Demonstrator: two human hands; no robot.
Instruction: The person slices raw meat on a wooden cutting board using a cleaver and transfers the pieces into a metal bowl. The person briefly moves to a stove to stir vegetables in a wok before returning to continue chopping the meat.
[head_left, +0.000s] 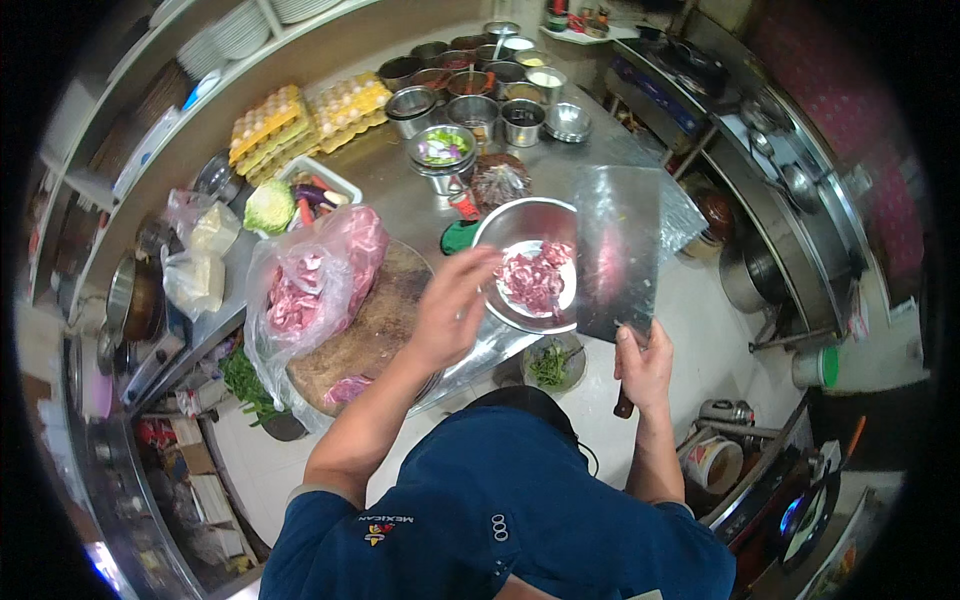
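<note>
My right hand (646, 364) grips the wooden handle of a broad cleaver (619, 247), its blade upright beside the right rim of a steel bowl (517, 217). Sliced raw meat (534, 277) lies in the bowl. My left hand (456, 307) hovers at the bowl's left side, slightly blurred, holding nothing with its fingers apart. To its left is a round wooden chopping board (405, 300) with a piece of raw meat (347, 388) near its front edge. A clear plastic bag of raw meat (315, 277) rests over the board's left part.
Egg trays (274, 124), a tub of vegetables (352, 187), steel seasoning pots (472, 112) and a bowl of chopped vegetables (442, 146) stand farther back on the steel table (375, 187). Bagged white blocks (199, 270) sit left. A lit burner (791, 517) with a pan is at lower right.
</note>
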